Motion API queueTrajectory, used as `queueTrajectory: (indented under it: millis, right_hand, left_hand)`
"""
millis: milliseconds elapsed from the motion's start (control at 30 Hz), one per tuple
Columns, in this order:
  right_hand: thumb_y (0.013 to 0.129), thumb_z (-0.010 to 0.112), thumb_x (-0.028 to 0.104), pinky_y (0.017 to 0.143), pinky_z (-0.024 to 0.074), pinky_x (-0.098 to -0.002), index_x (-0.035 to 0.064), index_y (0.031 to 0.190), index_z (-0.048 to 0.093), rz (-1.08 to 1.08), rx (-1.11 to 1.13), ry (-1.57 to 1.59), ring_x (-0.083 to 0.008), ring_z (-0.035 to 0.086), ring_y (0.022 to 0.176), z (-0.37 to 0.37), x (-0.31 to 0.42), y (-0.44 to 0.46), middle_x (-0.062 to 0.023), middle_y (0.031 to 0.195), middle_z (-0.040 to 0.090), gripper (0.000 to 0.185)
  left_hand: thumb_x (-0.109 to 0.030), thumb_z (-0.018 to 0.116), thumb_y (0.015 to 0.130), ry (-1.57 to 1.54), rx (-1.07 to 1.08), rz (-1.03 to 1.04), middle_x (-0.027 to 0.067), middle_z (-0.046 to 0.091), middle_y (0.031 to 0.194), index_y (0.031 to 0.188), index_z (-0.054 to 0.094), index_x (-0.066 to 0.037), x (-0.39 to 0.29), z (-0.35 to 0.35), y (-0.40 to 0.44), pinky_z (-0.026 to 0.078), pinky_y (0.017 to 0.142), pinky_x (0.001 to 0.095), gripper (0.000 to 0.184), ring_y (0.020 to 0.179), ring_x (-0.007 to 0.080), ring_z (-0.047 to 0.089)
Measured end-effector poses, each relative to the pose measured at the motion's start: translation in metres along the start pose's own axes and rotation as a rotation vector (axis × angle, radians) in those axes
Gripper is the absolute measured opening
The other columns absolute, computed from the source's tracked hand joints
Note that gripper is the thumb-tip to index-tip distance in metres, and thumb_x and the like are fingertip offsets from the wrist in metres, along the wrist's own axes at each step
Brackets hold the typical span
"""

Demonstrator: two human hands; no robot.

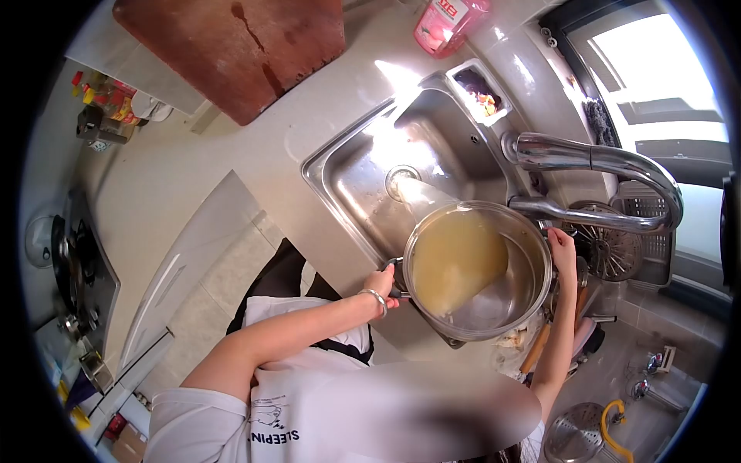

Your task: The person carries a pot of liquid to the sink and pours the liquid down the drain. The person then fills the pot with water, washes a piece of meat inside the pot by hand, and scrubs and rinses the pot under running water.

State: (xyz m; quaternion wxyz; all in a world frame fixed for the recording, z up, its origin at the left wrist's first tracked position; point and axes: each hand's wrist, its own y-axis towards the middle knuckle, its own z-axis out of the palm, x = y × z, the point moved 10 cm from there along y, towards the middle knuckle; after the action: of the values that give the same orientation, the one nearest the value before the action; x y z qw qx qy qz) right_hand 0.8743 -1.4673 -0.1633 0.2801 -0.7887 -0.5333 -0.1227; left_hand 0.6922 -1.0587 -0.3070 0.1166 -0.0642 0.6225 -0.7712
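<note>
A large stainless steel pot [525, 297] is tilted over the near edge of the sink basin [347, 174]. Cloudy yellowish liquid [459, 255] lies to one side inside it, and a stream [424, 197] runs over the rim toward the drain [402, 182]. My left hand [380, 289], with a bracelet at the wrist, is closed around the dark handle on the pot's left. On the opposite side my right hand [561, 248] grips the other handle, its fingers partly hidden.
A chrome faucet [610, 154] arches at the right of the basin. A small white tray [480, 92] with scraps sits at the back corner beside a pink soap bottle [448, 27]. A reddish-brown board [231, 46] lies at the far left; a metal strainer disc [610, 243] stands at right.
</note>
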Motion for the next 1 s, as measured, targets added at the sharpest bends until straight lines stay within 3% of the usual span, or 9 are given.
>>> queueTrajectory:
  millis: [433, 700, 900, 1000]
  right_hand:
    - [0.085, 0.054, 0.021, 0.067, 0.0425, -0.0269, 0.0016, 0.095, 0.064, -0.031, -0.012, -0.047, -0.0126, 0.056, 0.070, -0.004, -0.001, 0.009, -0.0098, 0.075, 0.064, 0.024]
    - [0.085, 0.054, 0.020, 0.068, 0.0425, -0.0259, -0.0013, 0.096, 0.063, -0.083, -0.014, -0.022, -0.0123, 0.057, 0.072, -0.006, 0.015, 0.005, -0.0097, 0.079, 0.065, 0.025]
    - [0.088, 0.052, 0.020, 0.063, 0.0387, -0.0209, -0.0003, 0.099, 0.062, -0.062, -0.088, 0.205, -0.0065, 0.048, 0.067, -0.004, 0.003, -0.018, -0.0007, 0.077, 0.061, 0.025]
    - [0.090, 0.051, 0.019, 0.050, 0.0288, -0.0175, -0.0004, 0.100, 0.062, -0.154, -0.232, 0.413, -0.0018, 0.036, 0.057, -0.001, -0.003, -0.036, 0.0066, 0.069, 0.052, 0.025]
  left_hand:
    - [-0.042, 0.042, 0.089, -0.012, 0.004, 0.015, 0.0080, 0.052, 0.058, 0.084, 0.040, -0.010, -0.001, 0.000, 0.001, 0.035, 0.030, 0.0227, 0.032, 0.040, 0.0164, 0.053]
    - [-0.041, 0.042, 0.090, -0.014, 0.019, 0.037, 0.0073, 0.051, 0.060, 0.082, 0.040, -0.010, -0.006, -0.002, -0.002, 0.034, 0.029, 0.0228, 0.033, 0.042, 0.0177, 0.055]
    - [-0.040, 0.039, 0.091, 0.056, 0.050, 0.250, 0.0066, 0.045, 0.049, 0.080, 0.039, -0.006, -0.044, -0.003, -0.024, 0.026, 0.023, 0.0240, 0.035, 0.029, 0.0163, 0.044]
    - [-0.038, 0.039, 0.091, 0.167, 0.020, 0.442, 0.0068, 0.045, 0.047, 0.076, 0.042, -0.003, -0.075, -0.008, -0.038, 0.027, 0.023, 0.0264, 0.039, 0.026, 0.0162, 0.041]
